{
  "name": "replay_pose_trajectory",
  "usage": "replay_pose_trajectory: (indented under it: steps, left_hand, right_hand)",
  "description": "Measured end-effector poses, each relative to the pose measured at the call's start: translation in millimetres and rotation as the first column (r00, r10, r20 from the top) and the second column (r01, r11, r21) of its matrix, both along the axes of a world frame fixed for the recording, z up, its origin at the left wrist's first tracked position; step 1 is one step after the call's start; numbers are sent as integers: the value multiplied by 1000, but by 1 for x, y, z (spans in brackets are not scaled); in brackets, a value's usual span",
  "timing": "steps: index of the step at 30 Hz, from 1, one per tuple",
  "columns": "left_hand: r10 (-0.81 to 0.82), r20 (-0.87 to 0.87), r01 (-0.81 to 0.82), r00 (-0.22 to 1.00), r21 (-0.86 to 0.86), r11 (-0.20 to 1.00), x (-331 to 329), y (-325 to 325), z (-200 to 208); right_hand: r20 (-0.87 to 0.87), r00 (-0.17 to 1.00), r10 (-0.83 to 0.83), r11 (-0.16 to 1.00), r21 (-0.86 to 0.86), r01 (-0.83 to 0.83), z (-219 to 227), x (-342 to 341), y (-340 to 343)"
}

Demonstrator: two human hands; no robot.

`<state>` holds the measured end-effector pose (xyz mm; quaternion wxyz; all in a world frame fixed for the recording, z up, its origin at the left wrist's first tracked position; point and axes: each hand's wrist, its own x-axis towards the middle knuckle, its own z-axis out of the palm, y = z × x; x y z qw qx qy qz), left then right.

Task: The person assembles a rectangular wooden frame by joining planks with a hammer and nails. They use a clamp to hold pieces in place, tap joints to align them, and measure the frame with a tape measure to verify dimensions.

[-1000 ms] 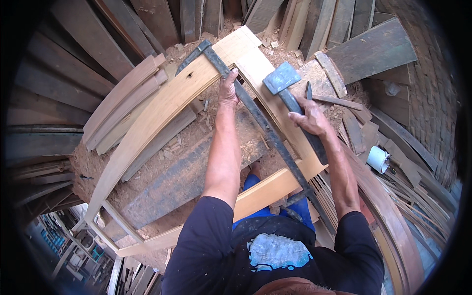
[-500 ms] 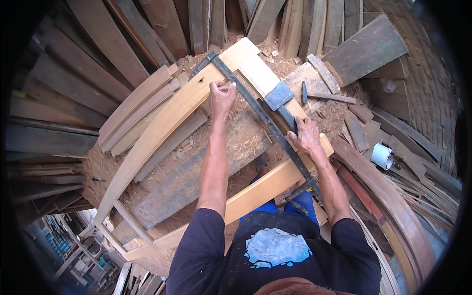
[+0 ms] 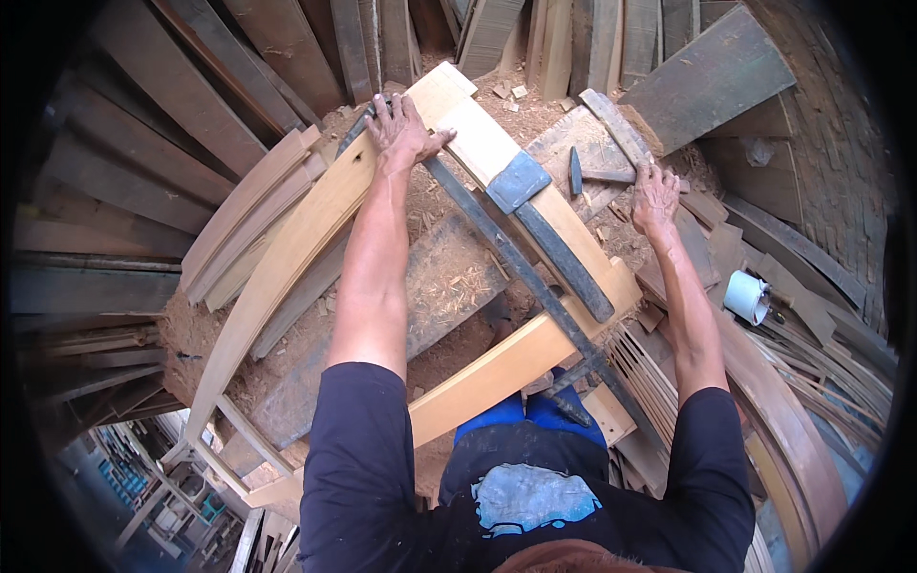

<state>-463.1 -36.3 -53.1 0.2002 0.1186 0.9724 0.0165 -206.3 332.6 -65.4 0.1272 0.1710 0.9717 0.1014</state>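
Note:
A curved wooden frame (image 3: 301, 253) of pale timber lies in front of me. A long dark bar clamp (image 3: 478, 220) runs across it, its screw end near my legs. My left hand (image 3: 399, 138) is spread flat over the clamp's far end and the frame's corner, fingers apart. On the frame's right-hand rail rests a sledgehammer with a blocky grey head (image 3: 519, 181) and a dark handle (image 3: 568, 263). To the right, my right hand (image 3: 656, 201) has its fingers closed around the wooden handle of a smaller hammer (image 3: 575, 172), whose narrow head points left.
A worn plank (image 3: 373, 296) with shavings lies under the frame. Curved timber pieces (image 3: 253, 205) are stacked at left, and boards (image 3: 277, 48) lean along the back. A white cup (image 3: 746, 297) stands among offcuts at right, near long curved beams (image 3: 764, 382).
My left hand has moved up and left, opening from a closed pose onto the clamp's end. My right hand has left the sledgehammer's handle and reached right to the smaller hammer.

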Motion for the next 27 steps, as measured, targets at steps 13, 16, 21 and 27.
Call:
replay_pose_trajectory:
  steps: [13,16,21,27]
  left_hand:
    - [-63,288,50,956,53,997,-79,25,4]
    - [-140,349,103,927,121,987,-103,27,1]
    - [-142,355,108,924,114,988,-121,16,-35]
    - [-147,415,47,898,242,969,-115,16,-24]
  right_hand:
    - [-95,979,178,737,-646,-197,78,45,-101]
    - [-358,920,160,757,-554,-348,70,46,-129]
    - [-19,997,74,853,-517,-73,58,27,-115]
    - [-131,991,31,844,-528,-96,60,-5,-47]
